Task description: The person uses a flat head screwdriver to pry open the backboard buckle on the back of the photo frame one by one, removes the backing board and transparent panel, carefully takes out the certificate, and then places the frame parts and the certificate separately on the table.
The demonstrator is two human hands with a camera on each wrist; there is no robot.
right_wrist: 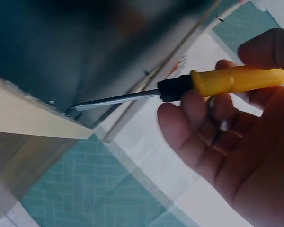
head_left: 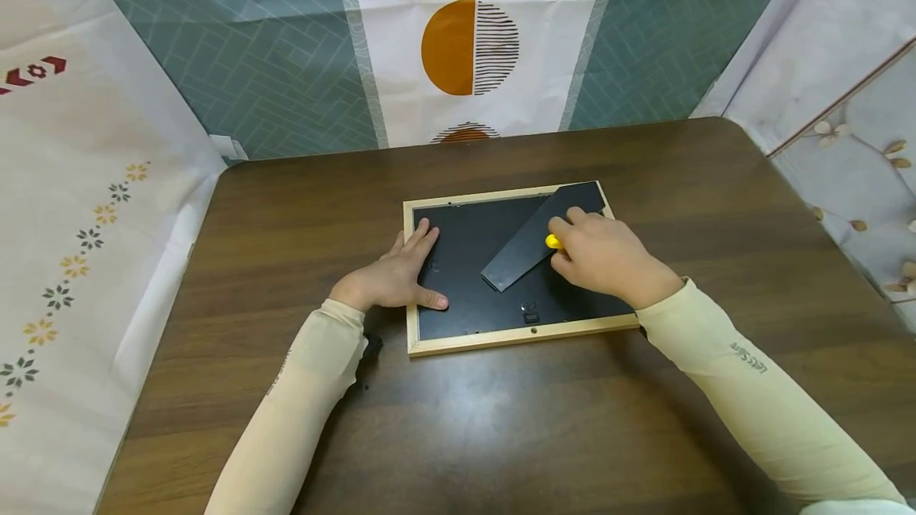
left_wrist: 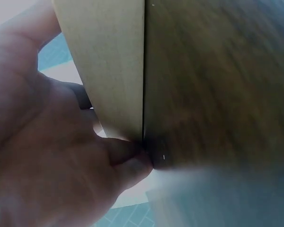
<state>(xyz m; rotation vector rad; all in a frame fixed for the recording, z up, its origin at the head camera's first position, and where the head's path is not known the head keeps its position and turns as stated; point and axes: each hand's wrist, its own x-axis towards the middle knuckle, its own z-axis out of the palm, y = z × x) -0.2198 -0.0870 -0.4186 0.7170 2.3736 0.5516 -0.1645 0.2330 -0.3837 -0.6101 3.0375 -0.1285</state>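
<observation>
A picture frame [head_left: 494, 342] with a light wooden border lies face down on the table. A folded stand [head_left: 521, 249] slants across its black back panel [head_left: 458, 253]. My left hand [head_left: 393, 270] rests over the frame's left side, thumb and fingers spread on the panel. In the left wrist view, part of that hand [left_wrist: 52, 151] lies along the wooden side. My right hand [head_left: 608, 253] holds a yellow-handled screwdriver [right_wrist: 232, 81] above the frame's right part. In the right wrist view, its metal blade tip is right at the panel's edge, near a wooden corner.
The brown wooden table [head_left: 487, 435] extends around the frame. A metal hanger [head_left: 529, 313] sits near the panel's lower edge. Behind the table hangs a patterned cloth [head_left: 286, 62]; pale fabric walls [head_left: 79, 261] close off both sides.
</observation>
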